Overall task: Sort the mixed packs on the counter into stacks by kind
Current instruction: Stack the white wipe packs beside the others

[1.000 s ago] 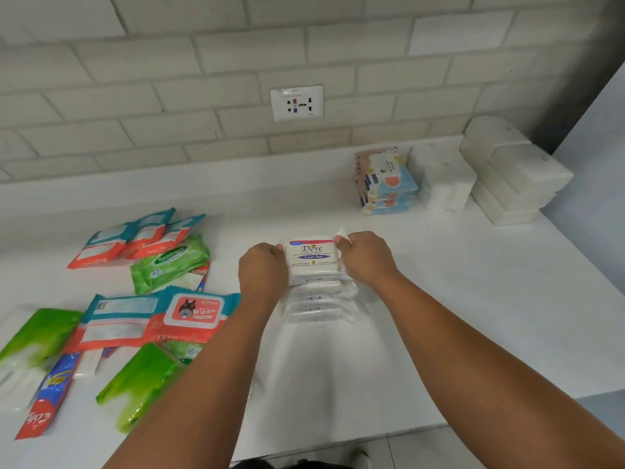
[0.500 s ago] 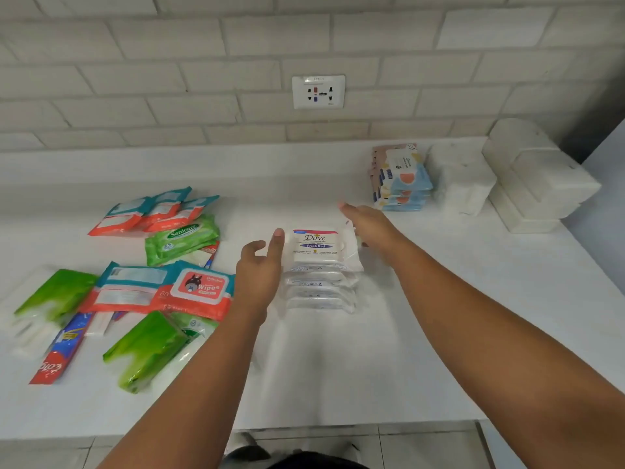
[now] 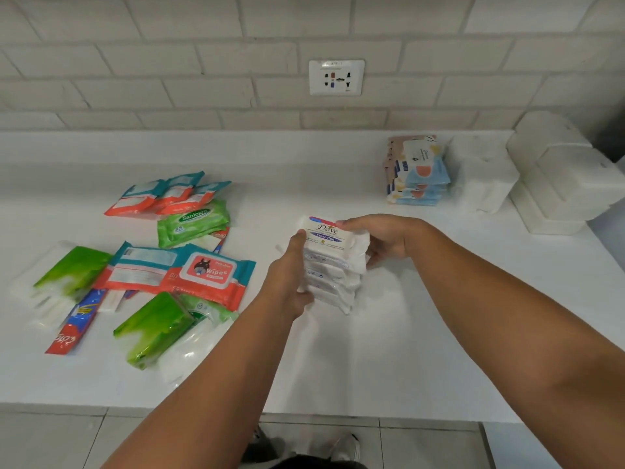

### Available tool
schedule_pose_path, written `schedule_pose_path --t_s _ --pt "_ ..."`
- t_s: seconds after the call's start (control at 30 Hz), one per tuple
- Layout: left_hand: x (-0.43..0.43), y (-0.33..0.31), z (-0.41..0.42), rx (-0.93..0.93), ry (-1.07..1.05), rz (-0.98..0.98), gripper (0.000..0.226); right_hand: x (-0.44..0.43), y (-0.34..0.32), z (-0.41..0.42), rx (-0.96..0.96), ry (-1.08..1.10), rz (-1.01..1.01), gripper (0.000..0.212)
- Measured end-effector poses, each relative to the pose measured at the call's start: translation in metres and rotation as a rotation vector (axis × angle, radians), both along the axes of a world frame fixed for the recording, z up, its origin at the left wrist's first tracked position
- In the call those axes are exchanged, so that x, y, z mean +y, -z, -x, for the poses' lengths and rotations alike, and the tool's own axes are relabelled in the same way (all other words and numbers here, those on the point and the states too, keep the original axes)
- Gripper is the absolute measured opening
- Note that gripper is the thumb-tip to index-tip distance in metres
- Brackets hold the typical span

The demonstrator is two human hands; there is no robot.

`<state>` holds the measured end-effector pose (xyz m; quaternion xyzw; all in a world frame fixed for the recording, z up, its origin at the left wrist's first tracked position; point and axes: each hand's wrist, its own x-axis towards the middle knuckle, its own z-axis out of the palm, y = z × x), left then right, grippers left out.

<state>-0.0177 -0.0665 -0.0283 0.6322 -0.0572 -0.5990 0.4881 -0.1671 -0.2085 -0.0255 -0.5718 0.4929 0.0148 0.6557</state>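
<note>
Both hands clasp the stack of white packs (image 3: 333,262) at mid-table (image 3: 406,350). My left hand (image 3: 291,275) curls round its left side and my right hand (image 3: 382,242) grips the far right edge. The packs lie between my palms, long sides running left to right, and the stack leans toward me. The wrappers look soft and slippery. Unsorted green packs (image 3: 152,328) and red wipes (image 3: 203,274) lie left, nearer my left hand.

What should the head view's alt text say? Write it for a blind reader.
The left hand and right hand grip a stack of white Dove packs from either side at the middle of a white counter. Loose green and teal-and-red packs lie to its left; sorted stacks stand at the back right.
</note>
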Motion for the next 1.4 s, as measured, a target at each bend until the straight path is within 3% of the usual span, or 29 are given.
schedule_pose_path --t_s 0.2,0.37,0.53,0.7,0.8,0.83,1.03,1.13,1.27,1.4 --pt "-0.015 -0.013 -0.011 -0.140 0.117 -0.005 0.046 0.036 -0.002 0.021 -0.030 0.137 0.003 0.049" --pt "-0.035 -0.022 -0.011 -0.241 0.256 0.039 0.036 0.072 0.012 0.017 -0.102 0.319 -0.042 0.053" --pt "-0.028 -0.015 -0.013 -0.244 0.385 0.086 0.062 0.090 0.016 0.006 -0.081 0.460 0.044 0.057" --pt "0.003 0.013 -0.010 -0.259 0.434 0.274 0.050 0.109 0.021 0.012 -0.385 0.613 0.051 0.050" --pt "0.014 0.029 -0.003 -0.283 0.367 0.318 0.087 0.122 0.034 0.006 -0.524 0.633 0.092 0.047" --pt "0.016 0.032 0.000 -0.296 0.345 0.333 0.088 0.124 0.040 0.003 -0.550 0.627 0.124 0.046" --pt "0.012 0.041 0.015 -0.359 0.319 0.415 0.051 0.132 0.051 -0.012 -0.533 0.694 0.311 0.041" --pt "0.009 0.041 0.022 -0.361 0.296 0.442 0.051 0.130 0.053 -0.017 -0.509 0.767 0.333 0.041" --pt "-0.005 0.042 0.029 -0.338 0.283 0.462 0.067 0.112 0.051 -0.018 -0.480 0.838 0.371 0.044" --pt "-0.034 0.042 0.030 -0.289 0.284 0.494 0.065 0.081 0.049 -0.016 -0.498 0.879 0.371 0.041"
